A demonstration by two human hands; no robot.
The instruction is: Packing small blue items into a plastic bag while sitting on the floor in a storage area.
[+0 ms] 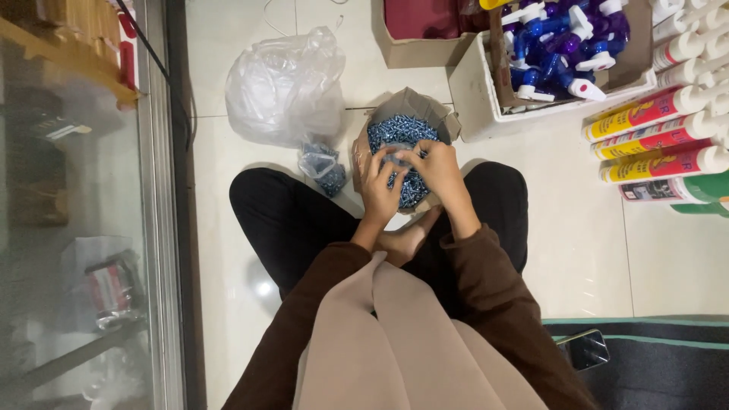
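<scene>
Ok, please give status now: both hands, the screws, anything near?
Left hand and right hand together over cardboard box of screws, pinching a small clear bag. Small filled bag beside box.

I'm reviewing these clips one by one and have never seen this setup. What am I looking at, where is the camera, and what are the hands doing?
There is no machine: a person sits cross-legged on a tiled floor, filmed by a camera on their own head that looks down. The left hand and right hand meet over an open cardboard box full of bluish screws, with a small clear bag between the fingers. Beside it lie a filled small bag and a big plastic bag. On the right are sealant tubes and a box of spray bottles.
</scene>
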